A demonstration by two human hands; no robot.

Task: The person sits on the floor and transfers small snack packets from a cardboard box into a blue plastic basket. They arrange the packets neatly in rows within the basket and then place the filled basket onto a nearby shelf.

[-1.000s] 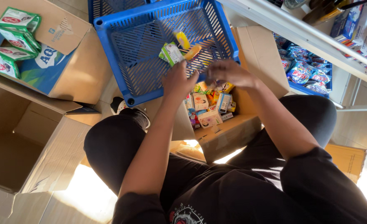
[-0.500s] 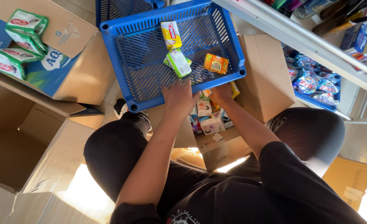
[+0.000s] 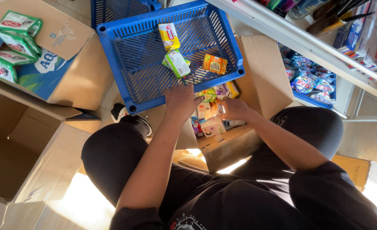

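Cardboard boxes fill the left side: an open brown carton [image 3: 9, 145] at the left edge, and above it a printed box [image 3: 56, 64] with green soap packs [image 3: 13, 38] lying on its top left flap. Next comes the blue slotted basket [image 3: 129, 81]; a yellow bar box [image 3: 169, 36], a green one [image 3: 177, 63] and an orange one [image 3: 215, 64] lie near its far right corner.

Just below the basket's near rim stands the small open carton [image 3: 235, 140], full of little soap boxes [image 3: 212, 123] in many colours. The left hand [image 3: 181, 99] rests over the carton's left edge with fingers curled down into the pile; I cannot tell if they grip something. The right hand [image 3: 235, 108] is inside the carton, fingers bent around one small box, it seems.

These boxes look light and stiff, a little smooth; I judge they are best taken by the two long sides. Blue detergent bags [image 3: 308, 81] sit under the shelf rail [image 3: 299, 34] at right.
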